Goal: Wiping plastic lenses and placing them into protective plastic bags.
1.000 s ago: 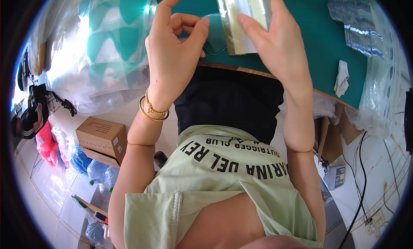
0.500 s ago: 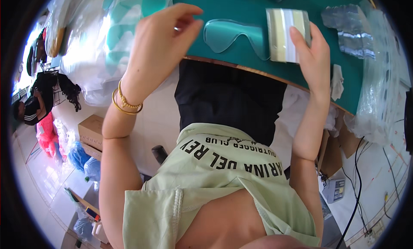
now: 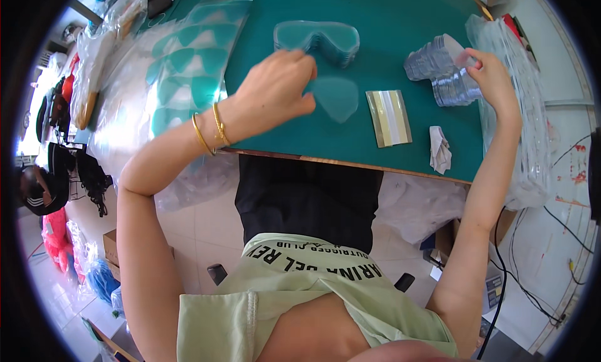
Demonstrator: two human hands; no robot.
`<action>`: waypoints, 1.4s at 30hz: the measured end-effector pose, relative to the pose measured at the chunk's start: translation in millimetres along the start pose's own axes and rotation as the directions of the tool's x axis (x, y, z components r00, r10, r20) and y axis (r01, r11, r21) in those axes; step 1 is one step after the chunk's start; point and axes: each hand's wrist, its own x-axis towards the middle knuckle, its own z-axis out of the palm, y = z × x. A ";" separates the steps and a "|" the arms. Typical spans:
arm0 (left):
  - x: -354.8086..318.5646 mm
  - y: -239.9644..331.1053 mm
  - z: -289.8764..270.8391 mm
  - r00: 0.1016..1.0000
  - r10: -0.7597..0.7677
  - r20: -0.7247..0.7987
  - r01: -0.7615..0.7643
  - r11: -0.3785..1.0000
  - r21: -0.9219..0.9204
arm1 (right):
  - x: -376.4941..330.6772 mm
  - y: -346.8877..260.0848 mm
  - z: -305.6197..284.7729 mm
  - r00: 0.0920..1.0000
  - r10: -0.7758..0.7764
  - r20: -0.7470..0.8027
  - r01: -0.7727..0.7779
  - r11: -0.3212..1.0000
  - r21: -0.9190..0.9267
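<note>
My left hand point(image 3: 272, 90) rests on the green table mat point(image 3: 400, 24), its fingers curled on the left edge of a clear flat lens point(image 3: 338, 98). Just beyond it lies a pair of clear goggles point(image 3: 318, 40). Far to the right, my right hand point(image 3: 494, 74) pinches the top piece of a stack of clear lenses point(image 3: 438, 74). A striped rectangular pad point(image 3: 388, 117) lies flat on the mat between my hands. A crumpled white wipe point(image 3: 439, 149) sits near the table's front edge.
A plastic sheet of teal lens shapes point(image 3: 181, 68) covers the table's left side. A clear plastic bag point(image 3: 529, 118) hangs over the right edge. Cardboard boxes point(image 3: 111, 246), bags and cables lie on the floor below.
My right hand has put the striped pad down on the mat and moved right to the lens stack. My left hand has dropped down onto the flat lens.
</note>
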 end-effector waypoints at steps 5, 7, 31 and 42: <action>65.8 -35.6 -16.8 0.986 0.039 -0.161 -0.009 0.984 0.180 | 11.1 19.7 -3.9 0.996 -0.086 -0.013 0.086 0.996 -0.014; 84.8 -52.8 -11.5 0.993 -0.007 -0.114 0.029 0.982 0.186 | -3.7 -0.7 -14.0 0.990 -0.108 -0.094 0.104 0.994 -0.046; -88.0 0.7 23.0 0.971 -0.217 -0.102 0.217 0.976 -0.007 | -165.7 -44.1 111.4 0.949 0.293 -0.112 -0.239 0.906 0.350; -95.0 -5.4 22.1 0.950 -0.295 -0.102 0.284 0.953 -0.108 | -110.7 -228.3 140.7 0.859 -0.428 -0.280 0.506 0.634 0.585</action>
